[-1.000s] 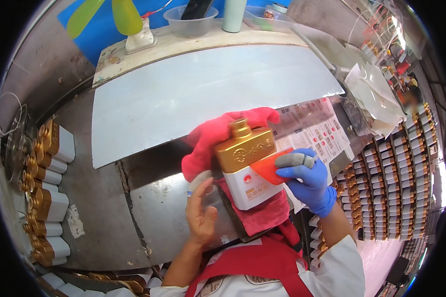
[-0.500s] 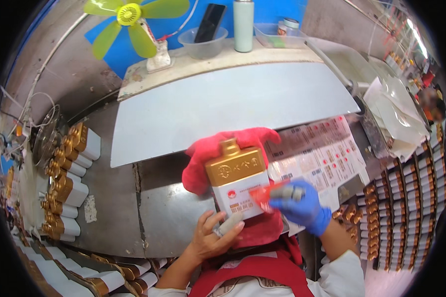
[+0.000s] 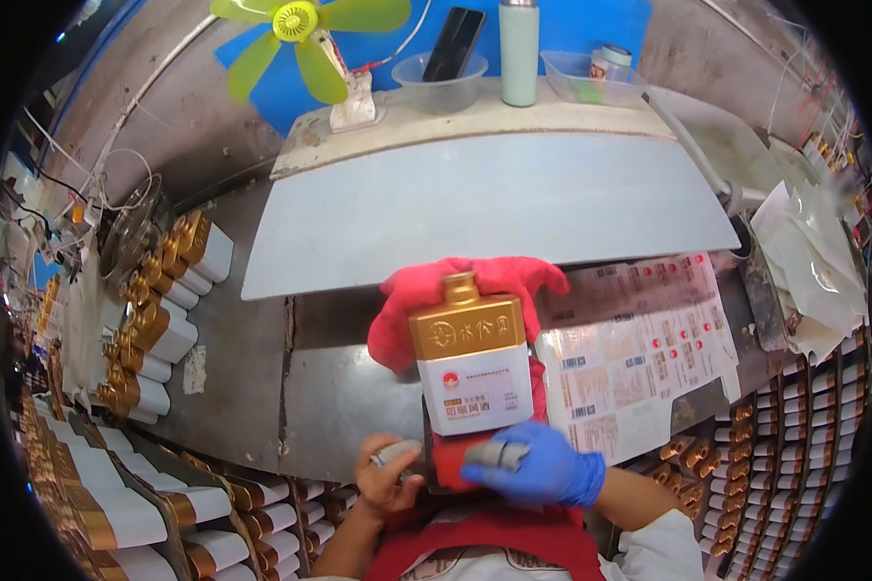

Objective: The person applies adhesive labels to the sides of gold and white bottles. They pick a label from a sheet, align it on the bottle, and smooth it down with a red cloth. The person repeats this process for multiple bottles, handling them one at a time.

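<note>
Since my blue-gloved right grip (image 3: 538, 468) has moved down off its print, the gold-shouldered, white rectangular bottle (image 3: 470, 387) lies uncovered on pink-red cloth (image 3: 394, 329) near the grey metal tabletop's (image 3: 237, 407) front edge; blur hides whether I clamp anything. My left grip (image 3: 386, 476) has withdrawn, thumb and finger apart.

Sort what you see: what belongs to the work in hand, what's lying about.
Seemingly part of it:
Gold-and-white bottle against the pink cloth
Red piece by the gloved right hand, blurred
Printed sheets with red marks
Bottles lined up at left

Apparently lying about:
Yellow-green fan
Dark phone in a clear bowl
Pale green flask
Small jar in a clear tray
</note>
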Available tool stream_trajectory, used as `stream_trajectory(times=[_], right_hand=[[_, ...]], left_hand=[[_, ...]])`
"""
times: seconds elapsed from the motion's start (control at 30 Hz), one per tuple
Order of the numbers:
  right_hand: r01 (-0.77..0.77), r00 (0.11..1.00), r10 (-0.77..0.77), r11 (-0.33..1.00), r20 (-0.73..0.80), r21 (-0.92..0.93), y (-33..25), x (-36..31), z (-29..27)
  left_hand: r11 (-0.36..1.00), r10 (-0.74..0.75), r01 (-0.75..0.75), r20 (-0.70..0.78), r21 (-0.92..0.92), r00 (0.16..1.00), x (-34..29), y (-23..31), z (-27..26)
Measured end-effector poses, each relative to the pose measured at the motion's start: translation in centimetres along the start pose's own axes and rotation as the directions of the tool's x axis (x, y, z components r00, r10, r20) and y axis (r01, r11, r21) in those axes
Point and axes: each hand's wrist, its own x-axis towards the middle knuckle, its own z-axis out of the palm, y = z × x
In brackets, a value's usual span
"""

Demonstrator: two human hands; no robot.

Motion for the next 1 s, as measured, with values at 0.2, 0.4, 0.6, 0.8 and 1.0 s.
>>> stream_trajectory(times=[0.2,0.4,0.6,0.8,1.0], right_hand=[[-0.005,0.999,0.012,0.991,-0.048,0.134,-0.4,-0.3,-0.4],[-0.331,0.819,0.198,0.930,-0.538,-0.161,4.6,3.2,-5.4],[-0.222,0.962,0.198,0.968,-0.188,-0.115,1.6,-4.3,-3.3],[-0.173,0.955,0.127,0.973,-0.268,-0.155,2.2,1.7,-5.1],[-0.071,0.996,0.056,0.976,-0.075,-0.204,1.8,4.2,-1.4]], left_hand=[[0.998,0.047,-0.047,-0.003,0.040,0.999,1.1,-1.0,-0.4],[0.975,0.221,-0.220,-0.019,0.041,0.975,2.7,-0.2,1.6],[0.981,0.189,-0.192,0.128,0.009,0.974,2.2,-0.5,1.0],[0.962,0.273,-0.274,0.112,0.001,0.956,1.1,-1.0,0.9],[0.989,0.135,-0.132,0.029,-0.073,0.990,0.7,-1.5,0.2]])
